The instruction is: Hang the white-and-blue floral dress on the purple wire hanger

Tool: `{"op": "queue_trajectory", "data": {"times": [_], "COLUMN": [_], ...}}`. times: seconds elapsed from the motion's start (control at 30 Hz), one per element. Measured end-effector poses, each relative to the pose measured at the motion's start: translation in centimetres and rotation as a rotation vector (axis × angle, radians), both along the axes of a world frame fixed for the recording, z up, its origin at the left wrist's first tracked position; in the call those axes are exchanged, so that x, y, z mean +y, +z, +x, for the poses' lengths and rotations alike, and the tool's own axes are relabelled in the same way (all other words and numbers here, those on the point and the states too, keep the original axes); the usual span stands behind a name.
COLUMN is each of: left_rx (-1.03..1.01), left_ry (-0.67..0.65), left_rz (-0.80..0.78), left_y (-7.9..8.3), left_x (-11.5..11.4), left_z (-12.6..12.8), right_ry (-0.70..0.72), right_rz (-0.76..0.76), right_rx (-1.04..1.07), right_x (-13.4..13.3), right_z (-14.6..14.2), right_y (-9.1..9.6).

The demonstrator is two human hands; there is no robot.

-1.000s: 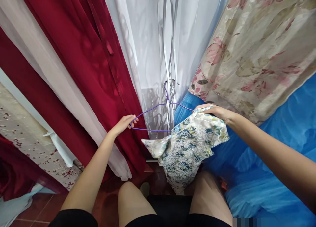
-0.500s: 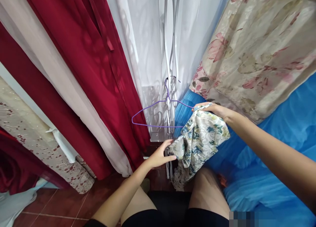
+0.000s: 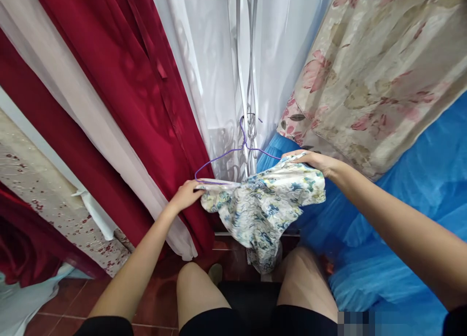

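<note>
A white floral garment [image 3: 262,204] with blue and yellow print is stretched between my two hands in front of my knees. My left hand [image 3: 187,196] grips its left shoulder edge, close by the lower left corner of a purple wire hanger [image 3: 222,156]. At the other side my right hand [image 3: 310,160] pinches the garment's right shoulder together with the hanger's right arm. The hanger's left arm shows bare above the cloth, and its hook hangs at a white metal stand [image 3: 251,83]. My right fingertips are partly hidden by fabric.
Long dark red drapes [image 3: 146,107] and white cloth [image 3: 215,68] hang at the left and centre. On the right are a pink-flowered cream cloth [image 3: 379,87] and blue tulle [image 3: 397,204]. Red tiles [image 3: 153,292] cover the floor.
My left hand has moved up and left with the garment's left shoulder, spreading the cloth across to the hanger's left corner. My right hand keeps its hold at the right shoulder.
</note>
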State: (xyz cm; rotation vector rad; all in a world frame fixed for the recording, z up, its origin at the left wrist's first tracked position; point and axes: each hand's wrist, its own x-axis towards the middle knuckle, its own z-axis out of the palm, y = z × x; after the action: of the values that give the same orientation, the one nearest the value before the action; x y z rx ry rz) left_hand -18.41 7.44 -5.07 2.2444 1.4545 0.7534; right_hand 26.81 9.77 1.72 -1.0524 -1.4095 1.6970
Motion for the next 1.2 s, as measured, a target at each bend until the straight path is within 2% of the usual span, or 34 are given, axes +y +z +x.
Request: {"op": "queue_trajectory", "data": {"times": [0.1, 0.2, 0.3, 0.47, 0.67, 0.77, 0.9, 1.03, 1.2], "left_rx": [0.041, 0.171, 0.283, 0.462, 0.569, 0.567, 0.523, 0.537, 0.462], "left_ry": [0.12, 0.172, 0.143, 0.222, 0.032, -0.04, -0.019, -0.089, -0.15], "left_rz": [0.11, 0.245, 0.322, 0.398, 0.444, 0.409, 0.374, 0.36, 0.459], "left_y": [4.1, 5.9, 5.5, 4.3, 5.8, 6.2, 6.0, 6.1, 5.5], "left_x": [0.9, 0.9, 0.4, 0.1, 0.8, 0.6, -0.1, -1.0, -2.0], "left_z": [-1.5, -1.5, -1.0, -1.5, -3.5, -4.2, -4.7, -5.0, -6.9], "right_ry": [0.046, 0.107, 0.098, -0.012, -0.051, -0.028, 0.016, 0.009, 0.008], "right_rz": [-0.062, -0.119, -0.122, -0.086, -0.073, -0.045, 0.045, 0.122, 0.109], "right_rx": [0.012, 0.034, 0.051, 0.029, 0.027, 0.055, 0.052, 0.013, 0.019], "right_x": [-0.1, -0.5, -0.7, -0.7, -0.1, -0.2, -1.1, -1.6, -1.6], "right_z": [-0.7, -1.2, -1.2, -1.0, -0.9, -1.0, -1.2, -1.0, -1.0], "right_y": [-0.2, -0.5, -0.7, -0.2, -0.8, -1.2, -1.1, -0.7, -0.6]}}
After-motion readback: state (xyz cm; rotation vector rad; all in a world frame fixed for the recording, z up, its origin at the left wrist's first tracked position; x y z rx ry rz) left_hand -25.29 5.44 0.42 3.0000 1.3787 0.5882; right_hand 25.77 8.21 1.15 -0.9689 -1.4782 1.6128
